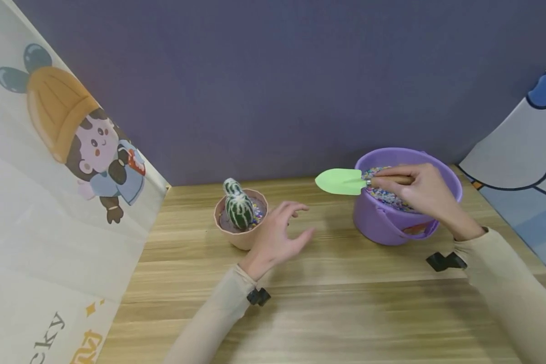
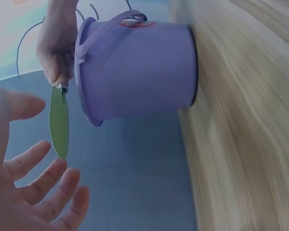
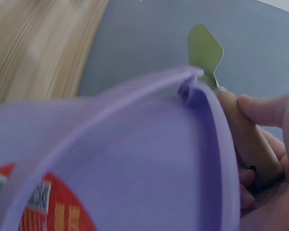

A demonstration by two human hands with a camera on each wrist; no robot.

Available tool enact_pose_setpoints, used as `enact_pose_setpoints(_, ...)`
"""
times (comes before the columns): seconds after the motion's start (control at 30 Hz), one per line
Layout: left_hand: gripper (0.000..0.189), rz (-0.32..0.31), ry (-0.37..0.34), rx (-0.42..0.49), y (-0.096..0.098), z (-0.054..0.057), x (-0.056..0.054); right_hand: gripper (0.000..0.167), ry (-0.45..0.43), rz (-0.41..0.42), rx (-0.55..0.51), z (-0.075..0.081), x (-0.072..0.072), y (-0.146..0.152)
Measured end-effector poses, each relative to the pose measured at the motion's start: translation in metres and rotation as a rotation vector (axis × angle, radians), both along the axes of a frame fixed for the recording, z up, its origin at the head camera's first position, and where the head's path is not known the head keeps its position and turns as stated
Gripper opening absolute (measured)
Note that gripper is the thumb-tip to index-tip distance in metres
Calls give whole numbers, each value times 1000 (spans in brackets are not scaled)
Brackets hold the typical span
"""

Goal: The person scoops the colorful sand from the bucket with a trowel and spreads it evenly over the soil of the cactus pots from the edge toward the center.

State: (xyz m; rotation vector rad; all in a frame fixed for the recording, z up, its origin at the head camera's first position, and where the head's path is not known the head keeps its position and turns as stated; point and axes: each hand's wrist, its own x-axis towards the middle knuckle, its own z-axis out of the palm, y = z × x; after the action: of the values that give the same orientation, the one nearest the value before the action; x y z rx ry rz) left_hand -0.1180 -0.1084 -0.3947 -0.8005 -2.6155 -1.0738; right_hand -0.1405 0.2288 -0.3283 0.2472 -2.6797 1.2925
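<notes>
My right hand (image 1: 420, 192) grips the wooden handle (image 3: 250, 139) of a small garden trowel with a light green blade (image 1: 341, 181). It holds the trowel over the rim of a purple bucket (image 1: 382, 232), the blade pointing left past the rim. Multicoloured granules (image 1: 387, 198) fill part of the bucket. My left hand (image 1: 277, 237) holds nothing, its fingers spread and loosely bent, palm turned toward the trowel. Beside that hand stands a pale pink pot (image 1: 242, 240) holding a striped green cactus (image 1: 239, 208), with dark soil and some coloured granules around it.
Everything stands on a wooden table (image 1: 327, 323). A dark blue-grey panel (image 1: 273, 91) rises along its back. At the left is a white panel with a cartoon figure (image 1: 95, 146), and another printed panel (image 1: 523, 151) borders the right. The bucket's handle (image 2: 108, 33) hangs down its near side.
</notes>
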Motion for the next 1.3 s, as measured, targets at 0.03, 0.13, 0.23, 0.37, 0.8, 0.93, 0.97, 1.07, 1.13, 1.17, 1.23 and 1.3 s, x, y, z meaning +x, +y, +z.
enact_pose_setpoints(0.03, 47, -4, -14, 1, 2, 0, -1, 39, -2, -10, -1, 0, 0, 3)
enact_pose_setpoints(0.13, 49, -16, -52, 3, 8, 0, -5, 41, -8, -34, 1, 1, 2, 13)
enact_pose_setpoints(0.23, 50, -27, -74, 12, 15, -1, -8, 41, -7, -52, 20, 1, 4, 22)
enact_pose_setpoints(0.37, 52, -46, -84, 13, 26, -2, -13, 41, -1, -68, 44, 1, 7, 35)
enact_pose_setpoints(0.8, 60, -88, -111, -8, 65, -12, -27, 49, -33, -149, 90, -6, -2, 79)
enact_pose_setpoints(0.93, 61, -77, -83, -10, 73, -12, -31, 54, -54, -155, 125, -5, -2, 86)
enact_pose_setpoints(0.97, 61, -77, -79, -9, 75, -11, -32, 53, -53, -156, 142, -5, -2, 87)
enact_pose_setpoints(1.07, 59, -85, -68, -11, 82, -9, -34, 52, -48, -159, 198, -5, -1, 91)
enact_pose_setpoints(1.13, 57, -93, -72, -6, 88, -9, -36, 52, -50, -160, 236, -5, -1, 94)
enact_pose_setpoints(1.17, 56, -96, -73, -4, 91, -9, -36, 51, -48, -155, 254, -5, -1, 95)
enact_pose_setpoints(1.23, 56, -102, -84, -4, 96, -9, -37, 53, -57, -157, 285, -4, -1, 97)
enact_pose_setpoints(1.3, 58, -106, -99, -9, 101, -10, -37, 55, -64, -160, 320, -3, 0, 99)
